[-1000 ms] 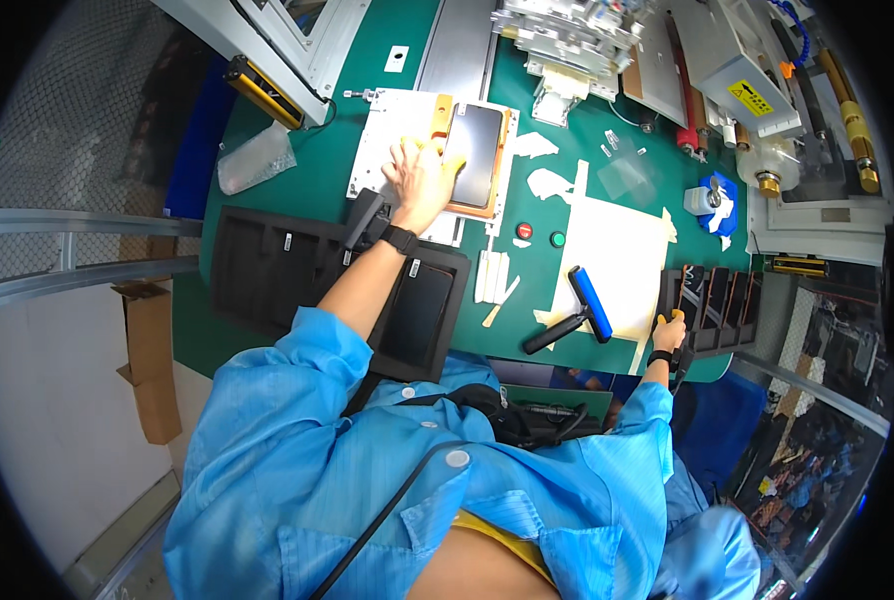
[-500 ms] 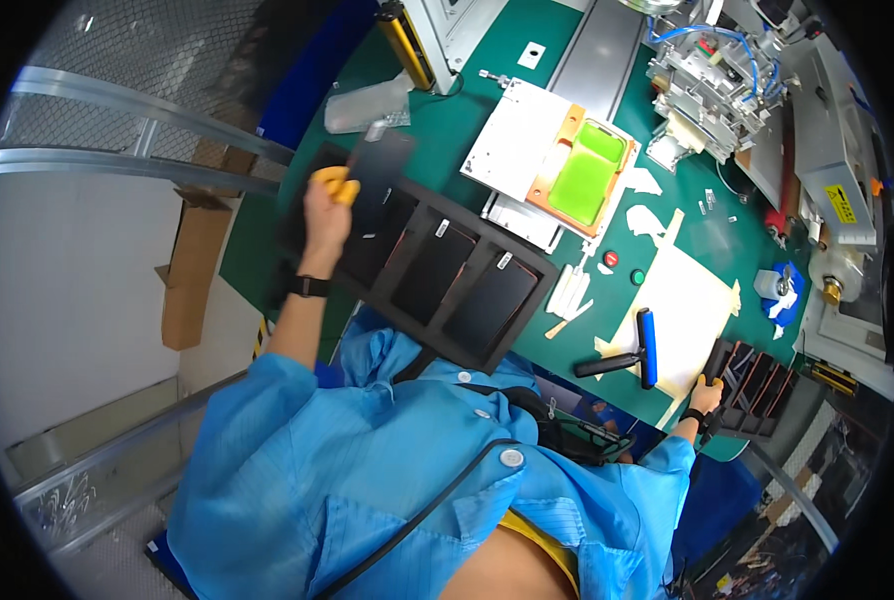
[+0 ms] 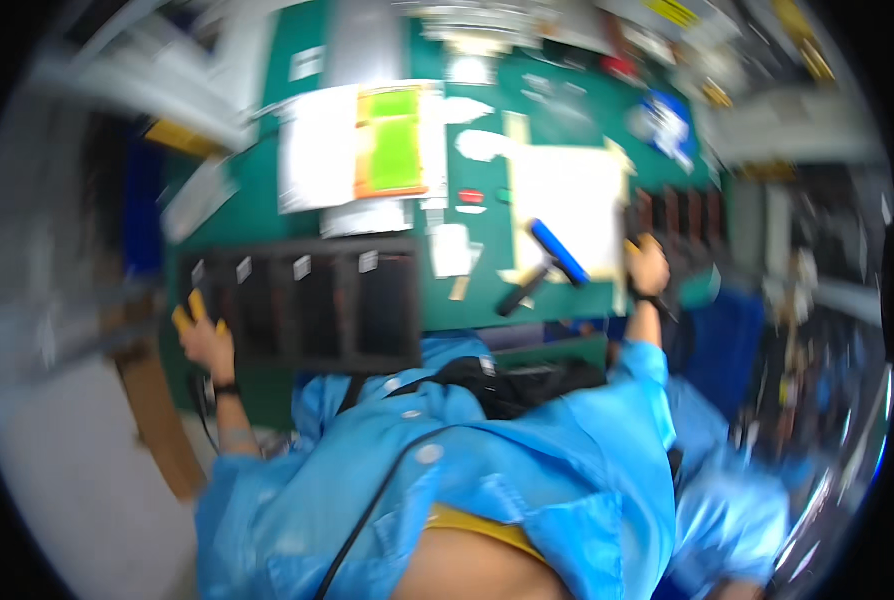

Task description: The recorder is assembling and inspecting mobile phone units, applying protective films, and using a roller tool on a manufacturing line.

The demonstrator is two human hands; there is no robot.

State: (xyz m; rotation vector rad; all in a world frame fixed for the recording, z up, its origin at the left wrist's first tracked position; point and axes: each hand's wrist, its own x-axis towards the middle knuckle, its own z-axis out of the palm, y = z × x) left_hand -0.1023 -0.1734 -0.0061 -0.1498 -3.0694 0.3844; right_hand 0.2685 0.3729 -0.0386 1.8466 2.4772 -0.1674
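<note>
A black tray (image 3: 420, 345) holds several dark flat panels, each with a small white tab, at the left of the table. At its left end is my left hand (image 3: 207, 338), with yellow finger covers on the fingertips. Those fingers are spread, and nothing shows in them. Over on the right, my right hand (image 3: 649, 268), also with yellow on its fingertips, closes on the near-left edge of a second black tray (image 3: 679, 225) with dark slots. Motion blur softens both hands. A roller with a blue head (image 3: 559, 252) and black handle lies left of the right hand.
A white and orange fixture (image 3: 362, 150) with a bright green insert stands behind the left tray. A cream sheet (image 3: 572, 200) is taped to the green table. Machinery (image 3: 472, 40) lines the back. Another person's blue sleeve (image 3: 732, 515) shows at lower right.
My left hand has let go of the dark panel it held and moved to the tray's left end, fingers spread. My right hand stays at the right tray. The whole view has turned.
</note>
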